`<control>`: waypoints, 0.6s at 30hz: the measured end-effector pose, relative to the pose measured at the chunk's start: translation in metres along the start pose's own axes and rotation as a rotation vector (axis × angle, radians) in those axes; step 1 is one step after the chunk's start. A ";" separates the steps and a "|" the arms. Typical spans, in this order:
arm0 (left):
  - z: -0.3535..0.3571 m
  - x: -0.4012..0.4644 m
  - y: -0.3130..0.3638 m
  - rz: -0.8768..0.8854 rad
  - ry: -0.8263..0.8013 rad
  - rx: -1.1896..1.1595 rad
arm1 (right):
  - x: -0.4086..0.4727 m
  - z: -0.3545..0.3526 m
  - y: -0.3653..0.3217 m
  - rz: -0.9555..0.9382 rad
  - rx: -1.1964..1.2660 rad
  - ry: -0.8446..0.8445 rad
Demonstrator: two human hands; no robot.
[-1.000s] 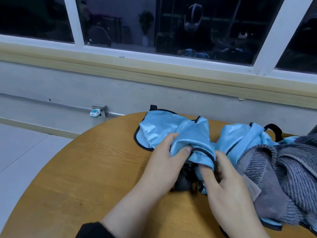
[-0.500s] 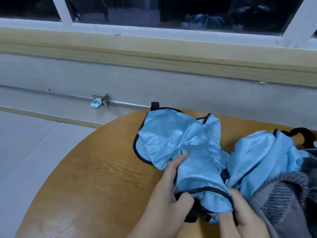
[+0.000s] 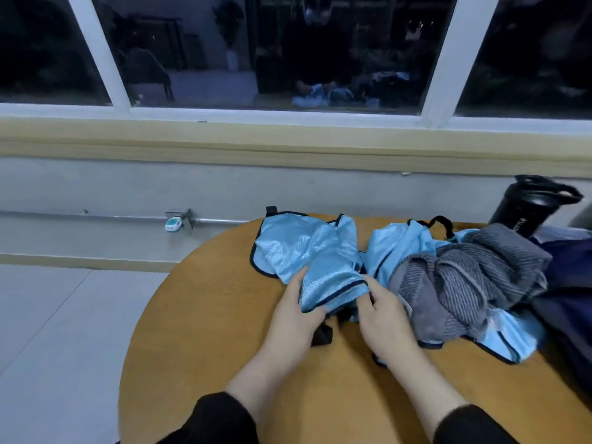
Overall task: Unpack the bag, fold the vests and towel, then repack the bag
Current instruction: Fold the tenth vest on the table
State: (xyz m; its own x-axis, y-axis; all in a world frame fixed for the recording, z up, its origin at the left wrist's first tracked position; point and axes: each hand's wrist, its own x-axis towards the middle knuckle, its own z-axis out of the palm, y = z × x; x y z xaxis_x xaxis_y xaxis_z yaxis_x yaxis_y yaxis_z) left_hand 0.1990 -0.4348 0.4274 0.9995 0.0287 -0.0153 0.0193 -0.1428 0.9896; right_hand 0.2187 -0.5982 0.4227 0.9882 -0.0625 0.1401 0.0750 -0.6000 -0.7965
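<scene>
1. A round wooden counter [image 3: 198, 331] is seen below a dark window [image 3: 288, 49], with a pale tiled floor [image 3: 48, 331] to the left.
2. A light-blue vest with black trim [image 3: 304, 248] is spread, crumpled, on the far middle of the counter.
3. The near hem of this vest is pinched by the left hand [image 3: 294, 318]: its grip is clamped on the fabric, the thumb lying on top and the fingers tucked beneath.
4. The same hem is held at its right corner by the right hand [image 3: 382, 318], whose grip is likewise clamped on the cloth, the fingertips being hidden under it.
5. A black strap [image 3: 322, 336] is seen lying on the counter between the two hands.
6. A second light-blue vest [image 3: 397, 248] is bunched just to the right, touching the first.
7. A grey ribbed towel [image 3: 464, 283] is heaped over that second vest.
8. A dark navy bag [image 3: 573, 283] is placed at the right edge, touching the towel.
9. A black bottle [image 3: 528, 206] is stood upright behind the bag.
10. Black sleeves [image 3: 217, 421] are worn on both forearms.
</scene>
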 end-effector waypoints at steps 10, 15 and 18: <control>-0.111 -0.028 0.187 0.312 0.265 0.425 | -0.006 -0.132 -0.181 -0.298 -0.190 0.219; -0.134 -0.043 0.249 0.294 0.157 0.257 | -0.011 -0.172 -0.237 -0.323 -0.247 0.318; -0.138 -0.051 0.267 0.296 0.094 0.008 | -0.009 -0.182 -0.243 -0.278 -0.348 0.285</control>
State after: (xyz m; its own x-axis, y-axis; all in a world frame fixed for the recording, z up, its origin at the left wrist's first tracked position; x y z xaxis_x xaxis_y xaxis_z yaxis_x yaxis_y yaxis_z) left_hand 0.1497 -0.3382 0.7126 0.9550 0.0758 0.2867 -0.2714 -0.1663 0.9480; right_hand 0.1673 -0.5970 0.7218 0.8581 -0.0490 0.5111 0.2321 -0.8510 -0.4712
